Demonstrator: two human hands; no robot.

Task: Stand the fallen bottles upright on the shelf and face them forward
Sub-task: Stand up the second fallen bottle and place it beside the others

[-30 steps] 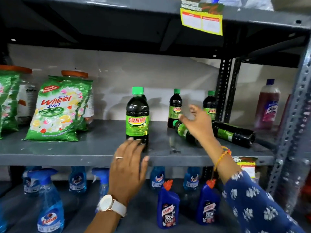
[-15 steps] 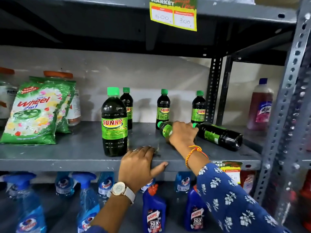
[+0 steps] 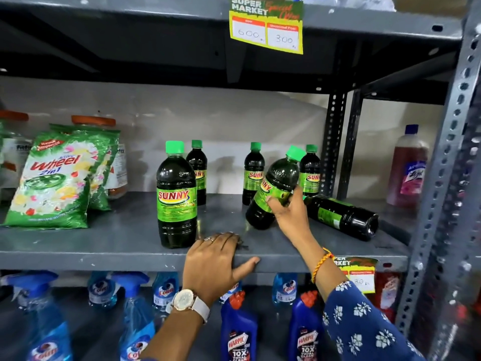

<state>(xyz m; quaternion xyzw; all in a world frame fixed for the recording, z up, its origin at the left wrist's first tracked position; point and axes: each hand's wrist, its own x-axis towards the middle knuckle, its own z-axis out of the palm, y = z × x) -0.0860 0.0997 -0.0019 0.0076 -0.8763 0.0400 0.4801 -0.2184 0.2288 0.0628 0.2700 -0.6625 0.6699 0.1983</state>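
My right hand (image 3: 287, 212) grips a dark Sunny bottle (image 3: 273, 188) with a green cap, tilted with its cap up and to the right, its base touching the grey shelf (image 3: 104, 243). To its right a second Sunny bottle (image 3: 341, 217) lies on its side, base toward me. One large Sunny bottle (image 3: 176, 196) stands upright near the front with its label forward. Three smaller upright bottles (image 3: 254, 173) stand at the back. My left hand (image 3: 217, 259) rests flat on the shelf's front edge, holding nothing.
Green Wheel detergent bags (image 3: 54, 178) and orange-lidded jars (image 3: 117, 162) fill the shelf's left. A pink cleaner bottle (image 3: 408, 168) stands beyond the steel upright (image 3: 442, 178). Blue Colin sprays (image 3: 135, 316) and Harpic bottles (image 3: 238, 334) stand on the shelf below. A price tag (image 3: 265, 29) hangs above.
My right hand took hold of one fallen bottle and raised it from lying flat to a tilted, nearly upright pose. My left hand settled on the shelf edge and stayed.
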